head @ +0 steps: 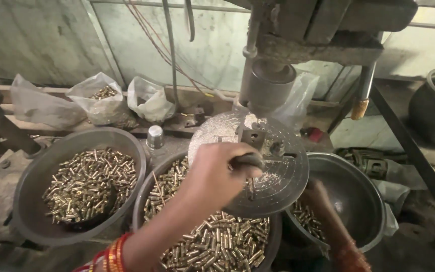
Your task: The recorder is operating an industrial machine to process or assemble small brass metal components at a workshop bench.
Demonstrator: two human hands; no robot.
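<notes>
Head view. A dark handle (247,160) is being gripped by the left hand (217,174), fingers curled tight around it, above the round metal table (278,176) of a drill press. The handle is lying at about 9 o'clock from the small clamp block (252,136) at the table's centre, under the spindle (270,83). Metal dust is being shown across the table face.

The right hand (318,194) is being held low at 5 o'clock from the table, partly under its rim and over the right bowl (363,201). Whether its fingers are spread or pinching cannot be told; they are hidden in shadow.

Small brass tubes (217,242) are being kept in the middle bowl (147,201), directly beneath the left forearm, at 7 o'clock from the table. More brass tubes are lying in the left bowl (31,181) at 9 o'clock, and a few (305,216) in the right bowl, just beside the right hand. Plastic bags (101,103) are standing at 11 o'clock against the wall.

Handling judgement: each tube is being taken as light, stiff and smooth, likely slippery with dust and prone to rolling. A fingertip pinch across the middle of one tube is being judged the surest hold. The handle is being judged rigid and best held around its full thickness.
</notes>
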